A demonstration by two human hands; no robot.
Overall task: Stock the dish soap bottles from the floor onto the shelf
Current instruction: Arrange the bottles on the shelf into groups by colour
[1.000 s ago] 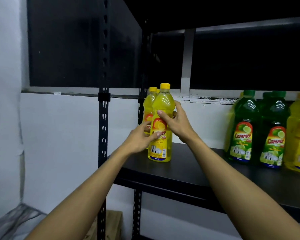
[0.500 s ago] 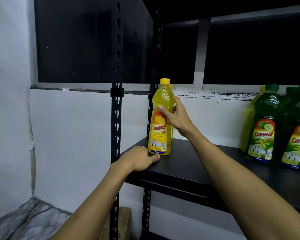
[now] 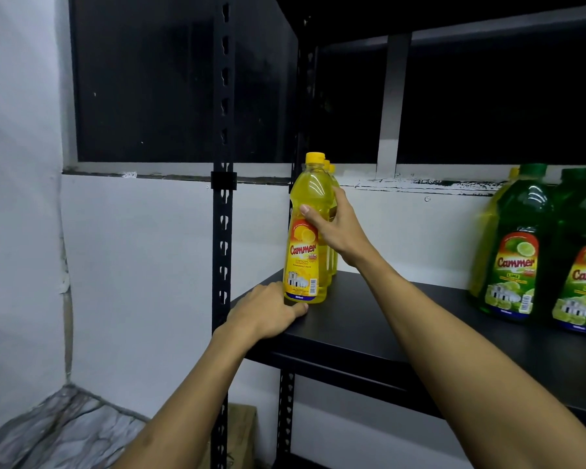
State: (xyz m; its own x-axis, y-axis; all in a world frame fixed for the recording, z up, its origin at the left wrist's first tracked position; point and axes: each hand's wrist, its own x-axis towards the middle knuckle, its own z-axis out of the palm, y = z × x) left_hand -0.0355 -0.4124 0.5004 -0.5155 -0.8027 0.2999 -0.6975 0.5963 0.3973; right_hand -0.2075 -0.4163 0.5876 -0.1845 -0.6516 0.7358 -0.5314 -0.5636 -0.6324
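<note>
A yellow lemon dish soap bottle (image 3: 304, 252) stands upright at the left end of the black shelf (image 3: 369, 319). My right hand (image 3: 337, 225) is wrapped around its upper body from the right. More yellow bottles (image 3: 332, 184) line up right behind it, mostly hidden. My left hand (image 3: 264, 309) rests flat on the shelf's front left corner, its fingertips touching the front bottle's base, holding nothing.
Green lime soap bottles (image 3: 518, 252) stand at the shelf's right, with a yellow one partly hidden behind them. A black slotted upright (image 3: 223, 198) rises left of the hands. A cardboard box (image 3: 244, 431) sits under the shelf on the marble floor (image 3: 65, 428).
My left hand let go of the yellow bottle and dropped to the shelf edge. My right hand kept its hold while the bottle settled in line with those behind.
</note>
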